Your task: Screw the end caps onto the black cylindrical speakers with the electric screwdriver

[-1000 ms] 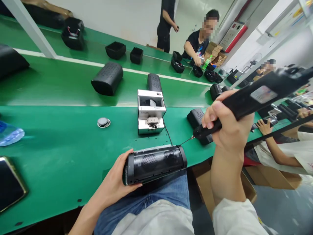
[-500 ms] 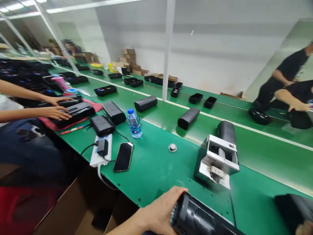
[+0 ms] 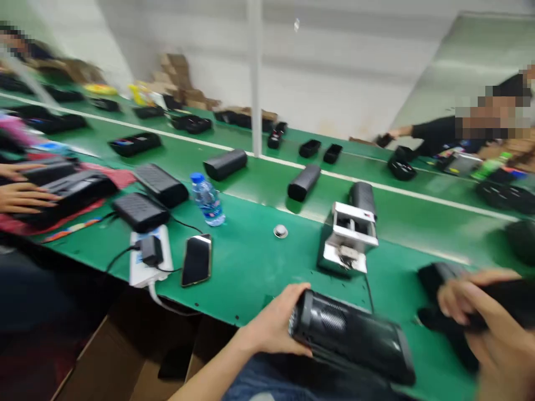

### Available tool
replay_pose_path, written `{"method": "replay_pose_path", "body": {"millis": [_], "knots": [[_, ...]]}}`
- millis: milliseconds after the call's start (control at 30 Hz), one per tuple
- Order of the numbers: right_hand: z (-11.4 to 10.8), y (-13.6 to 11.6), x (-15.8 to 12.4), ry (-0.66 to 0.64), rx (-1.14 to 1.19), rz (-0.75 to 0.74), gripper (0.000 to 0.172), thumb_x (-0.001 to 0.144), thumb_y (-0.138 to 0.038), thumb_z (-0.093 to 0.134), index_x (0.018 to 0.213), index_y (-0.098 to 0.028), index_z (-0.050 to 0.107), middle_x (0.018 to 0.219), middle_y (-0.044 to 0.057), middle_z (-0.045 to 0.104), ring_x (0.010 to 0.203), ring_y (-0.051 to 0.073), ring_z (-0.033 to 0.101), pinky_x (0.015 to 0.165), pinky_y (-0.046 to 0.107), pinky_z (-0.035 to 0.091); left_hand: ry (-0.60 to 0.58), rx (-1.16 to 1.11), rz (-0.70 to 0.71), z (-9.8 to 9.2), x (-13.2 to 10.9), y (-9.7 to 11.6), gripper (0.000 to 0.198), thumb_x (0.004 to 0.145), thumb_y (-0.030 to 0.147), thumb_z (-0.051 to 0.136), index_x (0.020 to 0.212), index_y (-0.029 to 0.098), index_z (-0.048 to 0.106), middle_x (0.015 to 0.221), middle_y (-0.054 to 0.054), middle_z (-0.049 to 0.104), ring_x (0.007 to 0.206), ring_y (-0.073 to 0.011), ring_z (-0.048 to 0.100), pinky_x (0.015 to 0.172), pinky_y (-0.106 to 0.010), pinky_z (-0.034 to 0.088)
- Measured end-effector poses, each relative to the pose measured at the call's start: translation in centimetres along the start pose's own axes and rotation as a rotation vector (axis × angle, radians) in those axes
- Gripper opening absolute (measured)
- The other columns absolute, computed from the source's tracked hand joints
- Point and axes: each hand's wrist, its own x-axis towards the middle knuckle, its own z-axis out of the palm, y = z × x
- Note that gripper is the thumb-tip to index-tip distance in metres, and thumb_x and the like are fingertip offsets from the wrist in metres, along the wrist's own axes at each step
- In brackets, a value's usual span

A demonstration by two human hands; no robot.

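Observation:
My left hand (image 3: 280,323) is closed on the left end of a black portable speaker (image 3: 355,334), thumb below and fingers over the top. The speaker lies tilted along the bench's front edge, its glossy side and perforated patch facing up. On the right, my right hand (image 3: 493,323) is blurred, its fingers curled around something dark that I cannot make out. Black pieces (image 3: 443,273) lie just behind that hand. Beyond the speaker stands a metal-framed device (image 3: 349,239) with a cord.
A water bottle (image 3: 207,200), a phone (image 3: 196,260), a white power strip (image 3: 167,250) and a small round metal part (image 3: 280,231) are on the green bench. Several black speaker housings (image 3: 304,182) sit along the belt. A co-worker's hands (image 3: 25,192) rest on another housing at left.
The view has swung right. My left hand still grips the speaker, which shows more fully. My right hand has come further into view from the lower right corner.

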Motion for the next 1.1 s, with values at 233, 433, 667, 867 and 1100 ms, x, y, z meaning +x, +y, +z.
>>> {"method": "replay_pose_path", "body": {"millis": [233,433,667,867,1100], "knots": [[4.3,-4.7,1.9,-0.068,0.186,-0.392,0.023,0.067,-0.016,0.085,0.086,-0.027,0.078,0.051,-0.007,0.051,0.033,0.013,0.040,0.034,0.032,0.028,-0.010,0.049,-0.019,-0.4,0.2,0.3,0.119,0.077,0.021,0.100,0.173,0.032,0.029,0.177,-0.018,0.044,0.166,-0.0423,0.045,0.138,-0.066,0.038],[10.2,-0.7,3.0,-0.115,0.198,-0.457,0.018,0.085,-0.028,0.081,0.084,-0.028,0.062,0.053,-0.012,0.051,0.037,0.011,0.048,0.039,0.027,0.042,-0.006,0.085,-0.009,-0.3,0.1,0.5,0.116,0.079,0.022,0.098,0.172,0.032,0.029,0.176,-0.018,0.046,0.164,-0.0427,0.049,0.136,-0.066,0.043],[12.2,1.7,4.4,-0.116,0.097,-0.383,0.017,0.088,-0.030,0.079,0.082,-0.026,0.063,0.059,-0.009,0.056,0.040,0.011,0.055,0.039,0.028,0.046,0.005,0.085,-0.007,-0.3,0.2,0.5,0.118,0.078,0.023,0.099,0.173,0.032,0.029,0.176,-0.017,0.047,0.162,-0.0427,0.051,0.134,-0.064,0.046],[12.3,2.5,4.3,-0.111,0.092,-0.337,0.017,0.087,-0.028,0.081,0.085,-0.025,0.065,0.066,-0.008,0.058,0.040,0.009,0.054,0.038,0.028,0.046,0.010,0.102,0.007,0.0,0.1,-0.1,0.123,0.075,0.021,0.101,0.174,0.033,0.027,0.174,-0.018,0.048,0.161,-0.0442,0.052,0.134,-0.066,0.046],[11.7,1.6,4.6,-0.099,0.088,-0.469,0.029,0.095,-0.031,0.082,0.079,-0.026,0.057,0.057,-0.010,0.049,0.041,0.010,0.053,0.043,0.026,0.048,0.002,0.084,0.015,-0.2,0.1,-0.1,0.122,0.077,0.023,0.101,0.174,0.035,0.027,0.174,-0.015,0.048,0.161,-0.0416,0.052,0.134,-0.062,0.047]]}}
